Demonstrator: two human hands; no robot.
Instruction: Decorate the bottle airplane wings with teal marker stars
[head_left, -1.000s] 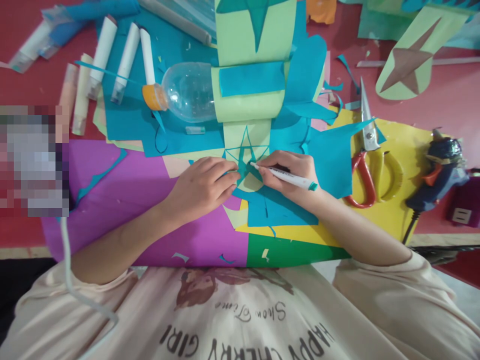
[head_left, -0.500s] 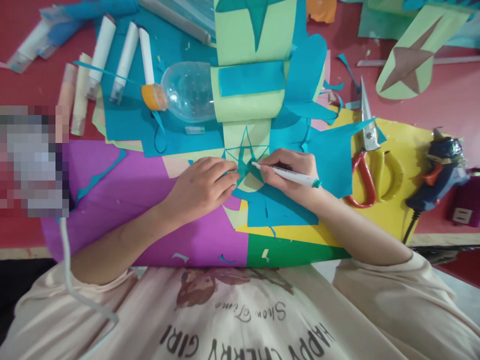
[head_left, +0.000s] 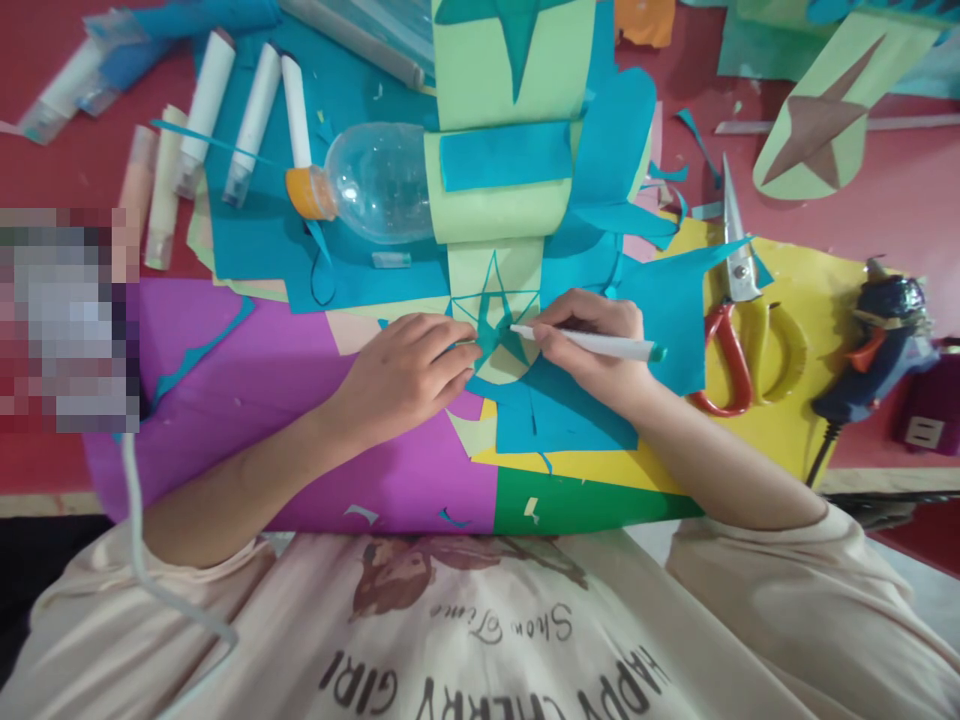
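A white marker [head_left: 611, 344] with a green end sits in the pinch of my right hand [head_left: 596, 330], its tip on the star [head_left: 491, 315] outlined in teal and partly coloured in. The star is on a light green paper flap [head_left: 506, 370] with a rounded near end. My left hand [head_left: 412, 365] has its fingers bent together at the left edge of this flap, gripping it; the thumb is mostly hidden. The flap extends from a clear plastic bottle [head_left: 382, 185] wrapped in light green paper, its orange cap [head_left: 309, 194] pointing left. A blue strip [head_left: 506, 157] crosses the wrap.
Scissors [head_left: 742, 285] with red and yellow handles lie to the right, beside a blue glue gun [head_left: 874, 350]. Several markers [head_left: 206, 110] lie at upper left. Blue paper [head_left: 570, 410], purple sheet [head_left: 300, 380] and scraps cover the table. A pixelated patch hides the left edge.
My right hand and the marker have shifted slightly right, and the marker lies flatter. A bit more of the star's lower right arm shows teal. My left hand stays in place.
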